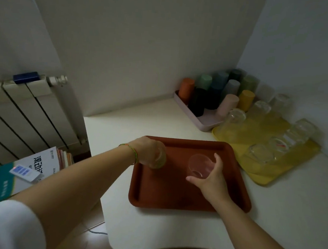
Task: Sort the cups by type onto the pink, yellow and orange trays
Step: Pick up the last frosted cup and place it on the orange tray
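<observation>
1. Gripping a clear cup (pixel 199 165), the right hand (pixel 211 179) wraps it over the orange tray (pixel 173 195), likely to place it
2. Left hand (pixel 147 152) closes round a second cup (pixel 159 157) there, keeping this type together

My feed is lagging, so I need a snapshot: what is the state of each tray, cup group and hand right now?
Orange tray: on the table, holds only the two cups in hand.
Left hand: closed on a clear cup over the tray.
Right hand: fingers around a second clear cup.
Pink tray: loaded with coloured cups, upside down.
Yellow tray: loaded with glass cups, upside down.
</observation>
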